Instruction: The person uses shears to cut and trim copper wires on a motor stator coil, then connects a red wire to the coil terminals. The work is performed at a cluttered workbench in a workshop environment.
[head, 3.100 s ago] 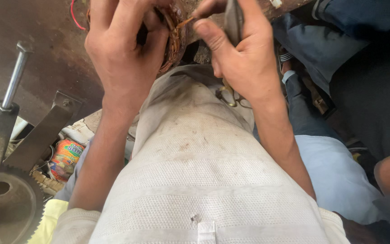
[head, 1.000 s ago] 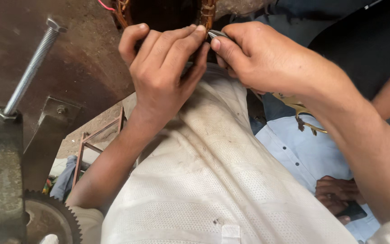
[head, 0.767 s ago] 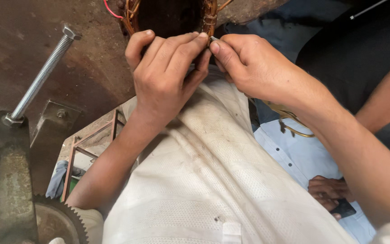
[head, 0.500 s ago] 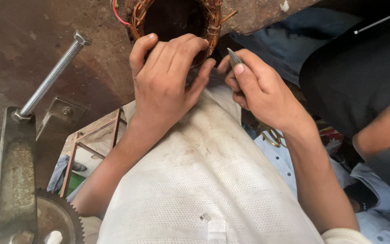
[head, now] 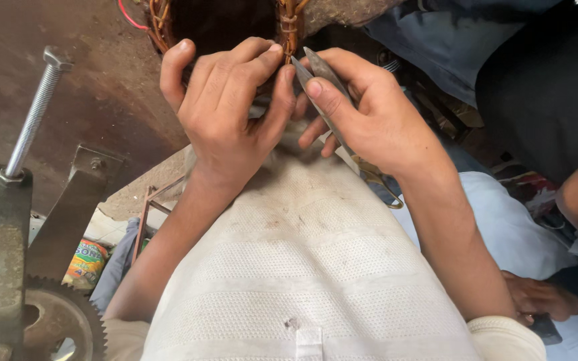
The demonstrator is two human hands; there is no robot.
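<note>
At the far left a grey steel bracket with an upright threaded bolt [head: 35, 113] is seen, and beneath it a rusty toothed gear wheel [head: 61, 321]; compared with half a second ago both are set a little lower and further left in the view, so the camera is judged to have shifted; a small colourful printed packet [head: 85, 262] is seen on the ground just beside the bracket; further right the left hand [head: 232, 120] is laid with fingers spread and curled over the rim of the round coil of copper-coloured winding wire [head: 289, 27], which is found at the top middle of the view, its dark hollow partly cut off by the edge; earlier more of the coil's ring was shown, now only its lower rim; a red wire [head: 128, 17] is seen at the coil's left; the right hand [head: 369, 120] is closed around a thin flat grey metal tool [head: 319, 93], pinched between thumb and fingers, its tip brought against the coil's rim beside the left fingertips, where earlier it was held slightly apart; a white knitted shirt [head: 316, 267] fills the lower middle; at the lower right another person's hand [head: 536, 297] rests on pale blue cloth [head: 523, 234]
</note>
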